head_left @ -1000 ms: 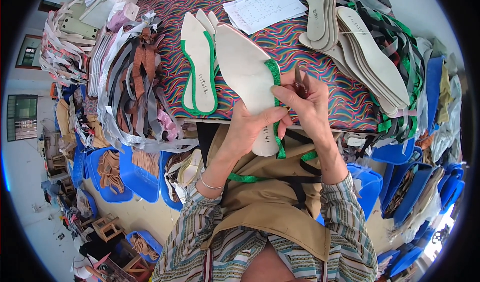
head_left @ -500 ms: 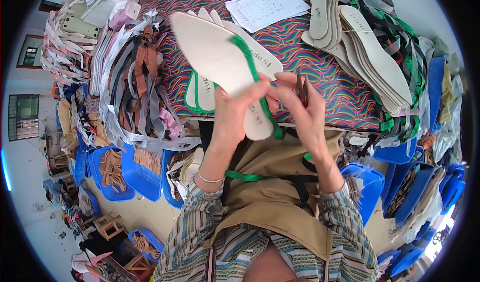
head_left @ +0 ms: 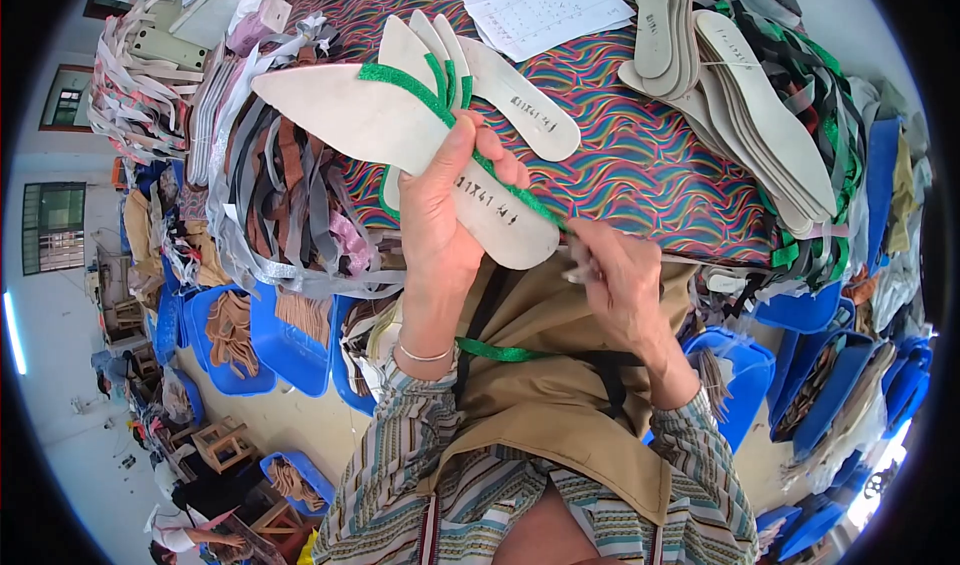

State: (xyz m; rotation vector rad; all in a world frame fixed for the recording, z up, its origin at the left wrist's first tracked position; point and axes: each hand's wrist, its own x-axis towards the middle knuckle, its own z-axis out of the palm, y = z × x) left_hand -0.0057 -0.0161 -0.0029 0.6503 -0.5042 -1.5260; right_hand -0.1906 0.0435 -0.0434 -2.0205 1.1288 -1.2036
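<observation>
The table [head_left: 640, 165], covered in a cloth of wavy many-coloured lines, filled the upper middle of the view; a heap of grey, brown and silver straps [head_left: 270, 195] lay along its left edge, and a stack of pale insoles [head_left: 740, 105] mixed with green and black strips lay along its right; blue plastic bins [head_left: 270, 335] stood below the table on the left and more on the right; a white sheet of paper [head_left: 550, 10] lay near the far edge. The pointed pale insole [head_left: 390, 130] was held up above the table's near edge, its long axis running from upper left to lower right, toe pointing up-left and heel down-right; a green glitter strap [head_left: 415, 90] crossed it on a slant and ran on past the heel. Beneath it lay several more pointed insoles [head_left: 520, 115], fanned, toes up-left. The left hand [head_left: 450, 225] clasped the held insole about its middle, thumb over the top face, fingers curled behind; the right hand [head_left: 620, 275] sat just past the heel, fingers pressed together, seemingly pinching the strap's end, though blur left that unsure. Another length of green strap [head_left: 500, 350] lay across the tan apron [head_left: 560, 395].
</observation>
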